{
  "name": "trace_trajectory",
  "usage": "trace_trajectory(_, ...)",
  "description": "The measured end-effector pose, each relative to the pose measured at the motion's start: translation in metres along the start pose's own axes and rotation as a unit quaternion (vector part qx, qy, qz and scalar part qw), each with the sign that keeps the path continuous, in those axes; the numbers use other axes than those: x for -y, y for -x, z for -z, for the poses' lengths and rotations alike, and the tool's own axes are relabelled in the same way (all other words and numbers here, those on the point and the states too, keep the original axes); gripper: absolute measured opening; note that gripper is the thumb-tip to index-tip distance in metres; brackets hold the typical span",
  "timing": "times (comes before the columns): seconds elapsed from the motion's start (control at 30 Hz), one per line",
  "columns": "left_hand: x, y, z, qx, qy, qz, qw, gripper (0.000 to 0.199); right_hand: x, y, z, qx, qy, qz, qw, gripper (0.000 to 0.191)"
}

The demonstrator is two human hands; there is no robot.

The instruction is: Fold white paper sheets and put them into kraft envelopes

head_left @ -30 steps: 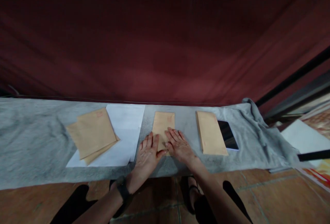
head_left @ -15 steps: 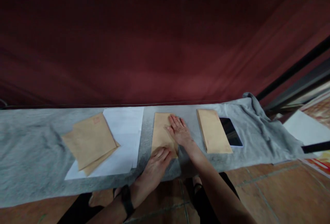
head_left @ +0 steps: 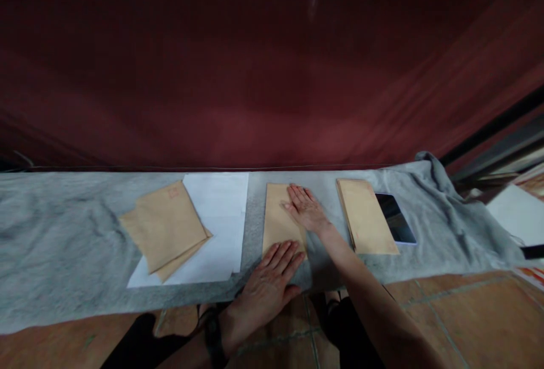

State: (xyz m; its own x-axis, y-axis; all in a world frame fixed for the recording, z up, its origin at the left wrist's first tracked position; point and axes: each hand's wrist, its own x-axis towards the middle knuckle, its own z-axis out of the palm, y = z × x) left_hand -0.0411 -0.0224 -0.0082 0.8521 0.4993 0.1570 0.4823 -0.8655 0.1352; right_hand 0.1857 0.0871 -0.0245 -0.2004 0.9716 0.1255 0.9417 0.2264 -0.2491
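A brown paper envelope lies flat on the grey cloth in front of me. My left hand rests on its near end, palm down, fingers stretched out and the thumb apart. On the upper right part of the same envelope lies my right hand, flat with its fingers extended. Neither hand grips anything. To the right is a neat stack of brown envelopes. Several loose brown envelopes overlap on white paper sheets at the left.
A dark-screened tablet or phone sticks out from beside the right stack. Behind the cloth-covered surface hangs a dark red curtain. A white sheet-like object is at the far right, and tiled floor shows below.
My left hand has spread and flattened, its thumb now out to the side. My right hand stays flat on the envelope. The whole view has shifted slightly, moving things rightward.
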Motion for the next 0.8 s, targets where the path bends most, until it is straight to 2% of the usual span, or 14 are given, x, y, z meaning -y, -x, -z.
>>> trace_trajectory(0.13, 0.0, -0.001, 0.0, -0.005, 0.01, 0.001, 1.0, 0.067, 0.01, 0.005, 0.003, 0.024, -0.002, 0.029, 0.999, 0.066)
trace_trajectory(0.37, -0.001, 0.0, -0.001, -0.014, 0.03, -0.015, 0.999, 0.064, 0.039, 0.022, 0.006, 0.041, -0.032, 0.125, 0.991, 0.058)
trace_trajectory(0.57, 0.001, 0.001, 0.003, 0.014, 0.078, -0.025, 0.997, 0.053, 0.057, 0.044, 0.016, 0.113, -0.083, 0.157, 0.978, 0.054)
trace_trajectory(0.7, 0.001, 0.002, 0.012, 0.03, 0.12, -0.008, 0.992, 0.049, 0.063, 0.06, 0.021, 0.142, -0.133, 0.177, 0.965, 0.05)
trace_trajectory(0.8, -0.002, 0.004, 0.011, 0.029, 0.126, 0.01, 0.992, 0.042, 0.066, 0.073, 0.027, 0.16, -0.182, 0.186, 0.952, 0.048)
